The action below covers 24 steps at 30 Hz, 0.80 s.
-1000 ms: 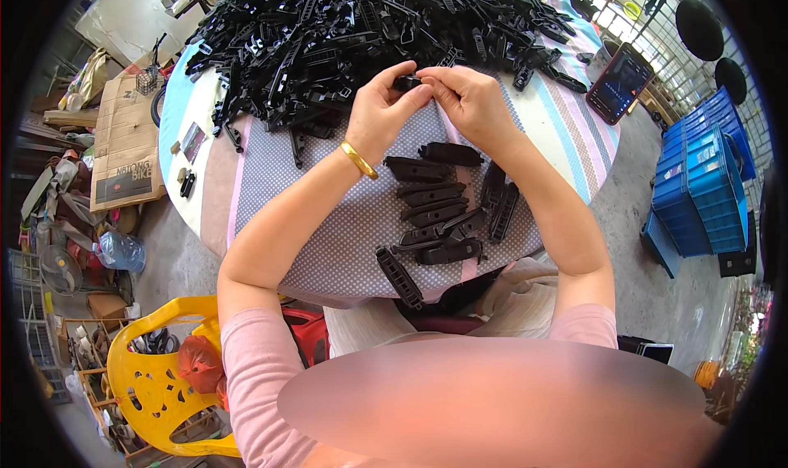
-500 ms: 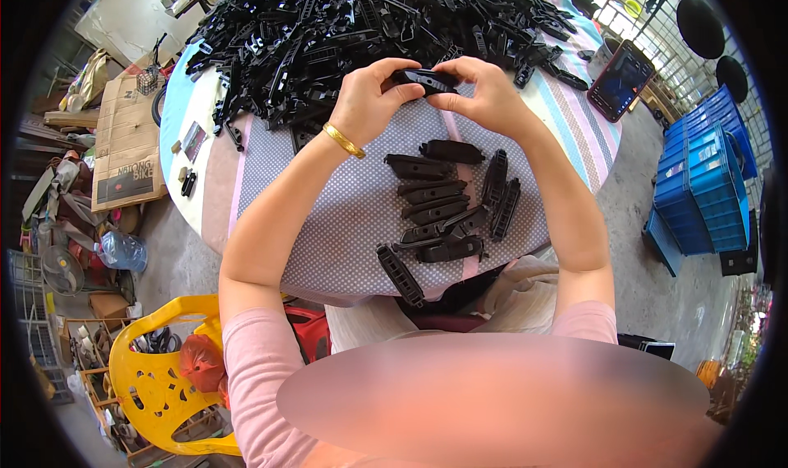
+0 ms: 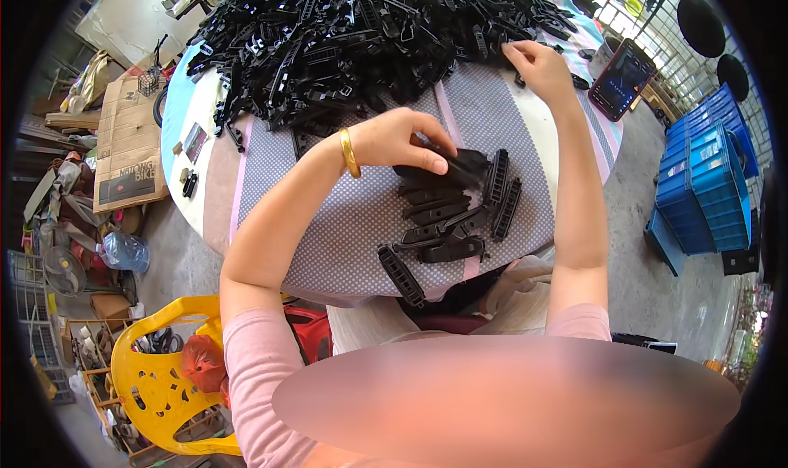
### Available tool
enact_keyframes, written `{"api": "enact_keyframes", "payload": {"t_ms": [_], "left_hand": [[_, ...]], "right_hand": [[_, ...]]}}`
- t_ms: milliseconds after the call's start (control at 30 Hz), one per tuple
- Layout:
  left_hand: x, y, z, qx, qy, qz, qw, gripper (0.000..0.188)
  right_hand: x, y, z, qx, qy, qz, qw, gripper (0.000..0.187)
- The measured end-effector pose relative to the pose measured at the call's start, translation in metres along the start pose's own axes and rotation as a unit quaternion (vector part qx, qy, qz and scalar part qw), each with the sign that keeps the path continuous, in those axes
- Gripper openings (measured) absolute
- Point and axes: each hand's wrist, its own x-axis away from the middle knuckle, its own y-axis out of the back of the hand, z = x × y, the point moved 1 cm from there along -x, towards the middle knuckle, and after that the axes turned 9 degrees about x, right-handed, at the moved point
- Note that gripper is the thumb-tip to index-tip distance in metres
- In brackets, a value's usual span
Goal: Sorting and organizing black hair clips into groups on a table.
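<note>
Black parts (image 3: 453,251) lie heaped and grouped before us.
The heap (image 3: 345,50) covers the worktop's (image 3: 320,218) twelve o'clock; our right hand (image 3: 542,73) is by its edge at two. Our left hand (image 3: 392,140), at eleven o'clock of the small group (image 3: 435,213), is beside a blurred part (image 3: 469,164). We cannot tell whether either grip is grasping.

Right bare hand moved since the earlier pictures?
Yes. The right bare hand has moved rightward, closer to the black rectangular phone.

Short pink sleeves (image 3: 256,349) — lightly creased, rounded gold bangle (image 3: 350,153), pale trousers (image 3: 368,322)
</note>
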Motion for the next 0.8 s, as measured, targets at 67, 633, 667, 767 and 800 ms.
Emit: {"api": "enact_keyframes", "payload": {"t_ms": [67, 633, 667, 767, 800], "left_hand": [[-0.003, 0.002, 0.002, -0.002, 0.03, 0.004, 1.0, 0.029], [-0.007, 0.014, 0.028, -0.533, -0.025, -0.257, 0.806, 0.02], [-0.007, 0.014, 0.026, -0.532, -0.038, -0.267, 0.803, 0.019], [-0.002, 0.014, 0.014, -0.49, 0.015, -0.263, 0.831, 0.022], [-0.004, 0.013, 0.015, -0.49, 0.015, -0.263, 0.831, 0.022]], "right_hand": [[-0.005, -0.006, -0.016, 0.147, -0.055, 0.028, 0.987, 0.041], [0.005, -0.011, 0.011, -0.013, 0.01, 0.061, 0.998, 0.043], [0.006, -0.014, 0.014, -0.079, 0.053, 0.05, 0.994, 0.04], [0.014, -0.015, 0.033, -0.169, 0.102, 0.058, 0.979, 0.037], [0.016, -0.016, 0.036, -0.174, 0.113, 0.064, 0.976, 0.038]]}}
